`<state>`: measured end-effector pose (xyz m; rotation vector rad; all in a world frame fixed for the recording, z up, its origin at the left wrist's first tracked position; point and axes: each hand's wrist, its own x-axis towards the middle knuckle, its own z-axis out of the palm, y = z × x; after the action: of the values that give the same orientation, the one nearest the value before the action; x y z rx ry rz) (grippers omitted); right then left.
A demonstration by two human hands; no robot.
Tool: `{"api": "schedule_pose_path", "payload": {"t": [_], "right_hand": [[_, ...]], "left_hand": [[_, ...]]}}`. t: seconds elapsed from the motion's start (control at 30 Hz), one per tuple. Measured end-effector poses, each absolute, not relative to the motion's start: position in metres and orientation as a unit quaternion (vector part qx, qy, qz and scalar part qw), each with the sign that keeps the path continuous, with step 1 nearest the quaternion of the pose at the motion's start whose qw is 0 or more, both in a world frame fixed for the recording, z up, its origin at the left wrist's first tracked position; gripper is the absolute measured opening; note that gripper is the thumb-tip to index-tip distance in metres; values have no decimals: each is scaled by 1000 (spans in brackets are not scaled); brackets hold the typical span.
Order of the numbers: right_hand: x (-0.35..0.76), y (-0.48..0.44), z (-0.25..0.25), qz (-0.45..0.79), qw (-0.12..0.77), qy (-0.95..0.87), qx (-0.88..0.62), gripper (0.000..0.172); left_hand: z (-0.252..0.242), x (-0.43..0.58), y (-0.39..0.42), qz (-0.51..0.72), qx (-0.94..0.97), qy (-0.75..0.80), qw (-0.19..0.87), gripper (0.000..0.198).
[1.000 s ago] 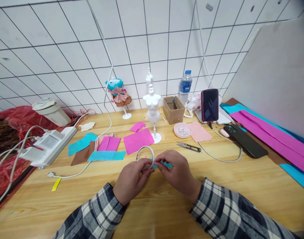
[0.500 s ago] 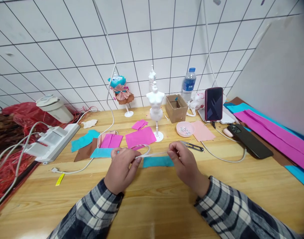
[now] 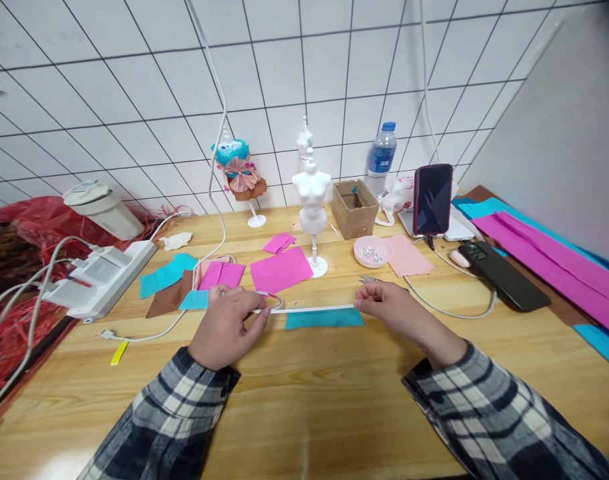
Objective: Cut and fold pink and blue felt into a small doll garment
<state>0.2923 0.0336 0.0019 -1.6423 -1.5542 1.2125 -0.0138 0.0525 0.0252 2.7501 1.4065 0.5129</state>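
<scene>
Between my two hands a narrow strip of white tape (image 3: pixel 317 309) is stretched straight, along the upper edge of a teal crepe paper piece (image 3: pixel 324 320) lying on the table. My left hand (image 3: pixel 228 327) is closed on the tape near its roll, whose looped edge shows beside the fingers. At the other end, my right hand (image 3: pixel 397 310) pinches the tape just past the paper's right corner. Thread snips (image 3: pixel 368 279) lie right behind the right hand, their handles hidden by it. A white mannequin (image 3: pixel 312 190) stands upright on its base beyond the tape.
Magenta paper (image 3: pixel 282 270) lies behind the tape. A pink bowl of beads (image 3: pixel 372 252), a cardboard box (image 3: pixel 355 210) and a water bottle (image 3: pixel 382 157) stand at the back. Phones (image 3: pixel 504 277) and cables are right; a power strip (image 3: pixel 112 283) is left. A dressed mannequin (image 3: pixel 242 170) stands behind.
My hands have moved apart, the right one rightward and the left one slightly left. The tape between them is longer and lower, now along the teal paper's upper edge.
</scene>
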Motion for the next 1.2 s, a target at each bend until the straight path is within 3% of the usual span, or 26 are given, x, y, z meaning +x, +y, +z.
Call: {"api": "schedule_pose_path", "payload": {"t": [0.3,0.6,0.73,0.83,1.0,1.1,1.2], "right_hand": [[296,40,-15,346,195,-606,-689,12],[295,39,-17,315,179,-623,-693,10],[292,35,-13,278,273,-662,-640,13],[278,22,-3,154,387,-704,-576,11],[259,-5,12,9,462,-767,-445,13],[264,-6,15,37,508,-713,-482,12],[274,3,13,180,494,-692,-495,14]], "left_hand": [[14,6,49,107,862,496,16,26],[6,2,53,119,860,496,21,27],[9,1,52,151,847,509,10,26],[14,2,50,220,804,552,-7,25],[21,-20,58,365,667,648,38,24],[20,-47,73,420,576,701,-20,28],[11,-62,89,360,637,682,10,32]]}}
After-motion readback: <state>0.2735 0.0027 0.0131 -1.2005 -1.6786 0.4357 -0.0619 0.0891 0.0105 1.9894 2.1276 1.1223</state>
